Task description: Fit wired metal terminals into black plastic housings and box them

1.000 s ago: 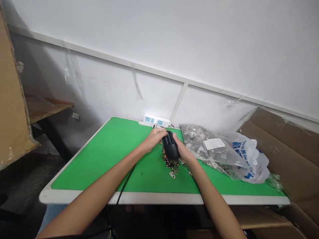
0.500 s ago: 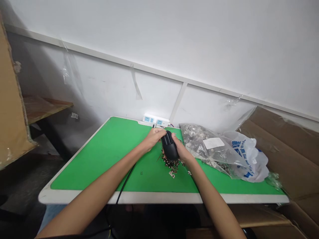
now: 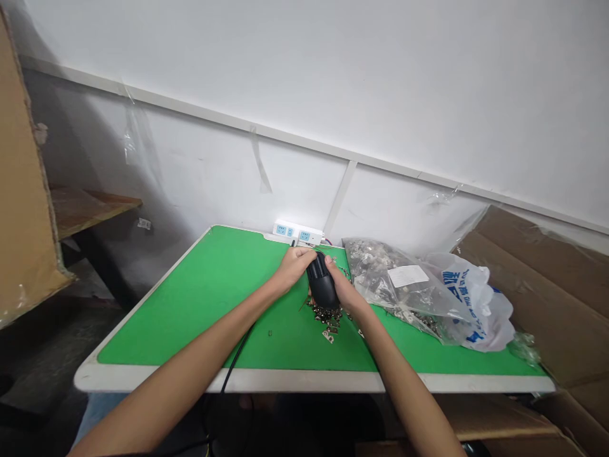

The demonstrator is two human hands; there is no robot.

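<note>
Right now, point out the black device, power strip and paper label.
Black device (image 3: 323, 283), head view, middle of its body.
Power strip (image 3: 297, 233), head view, middle of its face.
Paper label (image 3: 408, 276), head view, centre of its surface.

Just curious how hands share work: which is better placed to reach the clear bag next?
Probably the right hand, which is nearer the clear bag; the left hand is farther off. Both are on the black object, though.

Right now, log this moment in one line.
black device: held in right hand; left hand: at device's far end; small metal parts: on green tabletop, near device; clear bag: on tabletop, right
</note>
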